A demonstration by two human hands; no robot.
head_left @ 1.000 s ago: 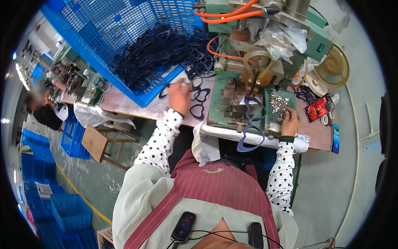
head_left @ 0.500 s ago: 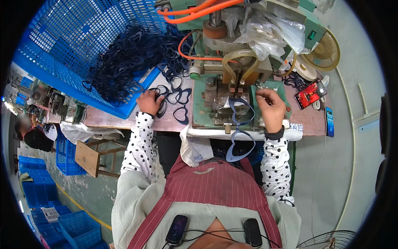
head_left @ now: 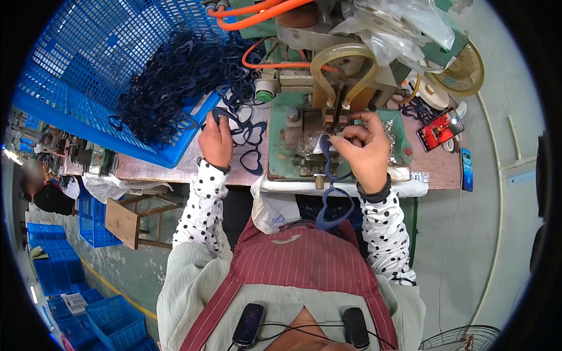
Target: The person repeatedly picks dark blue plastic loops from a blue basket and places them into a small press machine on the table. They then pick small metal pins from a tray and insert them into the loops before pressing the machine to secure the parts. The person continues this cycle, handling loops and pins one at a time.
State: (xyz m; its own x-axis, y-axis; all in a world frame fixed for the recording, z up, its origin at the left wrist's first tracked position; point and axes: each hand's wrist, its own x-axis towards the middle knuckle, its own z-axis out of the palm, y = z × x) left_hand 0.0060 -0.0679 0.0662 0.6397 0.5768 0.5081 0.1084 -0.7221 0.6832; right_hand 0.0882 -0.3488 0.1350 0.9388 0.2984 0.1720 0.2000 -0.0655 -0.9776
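A dark blue heart-shaped glasses frame hangs down over the front edge of the bench, its upper end at the jaws of a green machine. My right hand is closed at that upper end, thumb against the frame just below the metal jaws; the fingertips are partly hidden. To the left, my left hand pinches another dark blue glasses frame between thumb and fingers. More loose frames lie on the bench beside this hand, next to a blue basket heaped with such frames.
Orange hoses and clear plastic bags hang about the machine. Right of it are a small fan, a phone with a red screen and a blue phone. A wooden stool and blue crates stand on the floor at left.
My right hand has moved left and closed at the upper end of the hanging frame. My left hand has lifted a frame from the loose ones beside the basket.
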